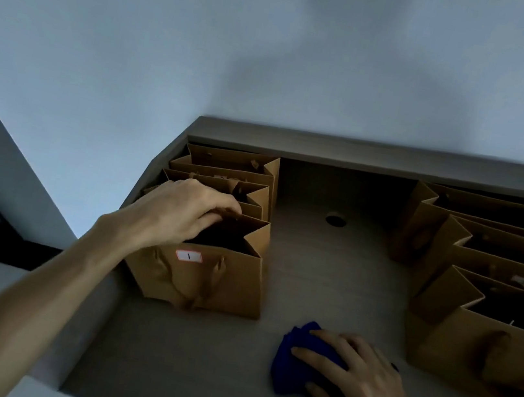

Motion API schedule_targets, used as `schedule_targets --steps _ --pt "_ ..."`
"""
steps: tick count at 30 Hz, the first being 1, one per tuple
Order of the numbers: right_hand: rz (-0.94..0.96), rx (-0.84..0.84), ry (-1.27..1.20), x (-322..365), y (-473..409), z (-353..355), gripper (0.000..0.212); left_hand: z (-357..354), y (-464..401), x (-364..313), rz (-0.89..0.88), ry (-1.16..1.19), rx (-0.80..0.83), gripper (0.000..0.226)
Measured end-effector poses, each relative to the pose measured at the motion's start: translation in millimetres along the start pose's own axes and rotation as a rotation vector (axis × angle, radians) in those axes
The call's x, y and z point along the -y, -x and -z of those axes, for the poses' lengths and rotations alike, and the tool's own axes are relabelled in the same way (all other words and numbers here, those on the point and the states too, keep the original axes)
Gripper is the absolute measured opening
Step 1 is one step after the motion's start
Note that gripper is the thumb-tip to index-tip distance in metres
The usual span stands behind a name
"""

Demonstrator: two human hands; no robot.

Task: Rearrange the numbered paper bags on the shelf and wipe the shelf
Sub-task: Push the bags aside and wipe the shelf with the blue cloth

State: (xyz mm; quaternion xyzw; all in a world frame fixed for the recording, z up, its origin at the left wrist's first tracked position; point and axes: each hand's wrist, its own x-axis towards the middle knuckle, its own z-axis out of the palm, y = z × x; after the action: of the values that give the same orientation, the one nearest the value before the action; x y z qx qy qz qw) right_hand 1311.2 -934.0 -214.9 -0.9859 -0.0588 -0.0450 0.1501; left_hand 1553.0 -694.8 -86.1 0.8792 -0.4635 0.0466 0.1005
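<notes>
nearest, the right hand lies flat on the blue cloth, fingers spread, pressing it to the bare middle of the shelf; no grip there, only weight; further in, the left hand has its grip curled over the back rim of bag 1, which fronts the left row; the right row stands well apart, its labels too dim to read; beyond, a round hole in the shelf; risks, as i judge: pulling by one thin rim could crumple or tip bag 1 into the bags behind; a wide wipe could knock the right front bag.
</notes>
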Motion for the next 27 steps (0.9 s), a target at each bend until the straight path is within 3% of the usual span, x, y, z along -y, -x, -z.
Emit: schedule_targets --steps 5,10,15,17,27 --pt "0.032 -0.028 0.042 -4.3 -1.9 -5.5 0.043 0.2 -16.6 14.2 -0.027 -0.107 -0.081 0.042" --pt "0.069 -0.081 0.107 -5.4 -6.9 -6.8 0.044 4.6 -38.9 31.6 0.092 -0.103 0.225 0.093" --pt "0.097 -0.154 0.143 -5.8 -7.5 -13.2 0.046 6.8 -62.7 41.2 0.059 -0.047 0.372 0.055" --pt "0.109 -0.163 0.177 -7.7 -8.8 -14.9 0.047 1.2 -69.9 38.4 0.057 -0.015 0.411 0.051" --pt "0.091 -0.106 0.22 -17.3 -11.1 -16.6 0.048 -29.9 -117.6 -2.4 -0.129 0.081 0.278 0.023"
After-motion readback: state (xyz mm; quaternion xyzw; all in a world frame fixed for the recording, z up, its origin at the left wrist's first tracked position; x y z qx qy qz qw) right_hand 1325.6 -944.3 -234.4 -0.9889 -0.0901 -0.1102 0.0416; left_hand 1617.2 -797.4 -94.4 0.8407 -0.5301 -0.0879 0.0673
